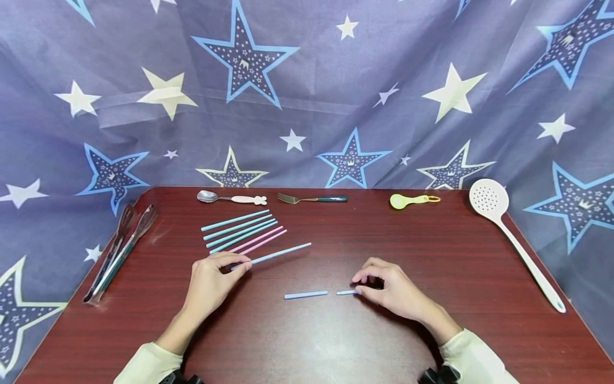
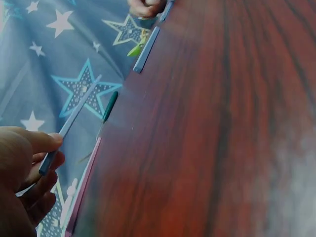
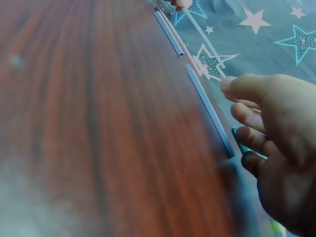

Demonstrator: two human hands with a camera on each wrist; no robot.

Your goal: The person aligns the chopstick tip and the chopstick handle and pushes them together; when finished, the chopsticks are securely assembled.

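Note:
My left hand (image 1: 218, 277) pinches a long pale blue straw (image 1: 283, 252) near its lower left end, between thumb and fingers. In the left wrist view the straw (image 2: 74, 116) slants upward away from the thumb. On the table in front lie two short blue tube pieces, one on the left (image 1: 305, 295) and one on the right (image 1: 346, 292), end to end with a small gap. The right piece (image 3: 210, 111) has a narrower tip; the left piece (image 3: 169, 33) shows a hollow end. Beside the right piece my right hand (image 1: 390, 288) hovers with loosely bent fingers, nothing pinched.
Several blue straws (image 1: 240, 226) and two pink straws (image 1: 261, 242) lie in a slanted row beyond my left hand. Along the back are a spoon (image 1: 208, 197), a fork (image 1: 307, 199) and a yellow measuring spoon (image 1: 400, 201). Tongs (image 1: 120, 256) lie left, a white skimmer (image 1: 513, 240) right.

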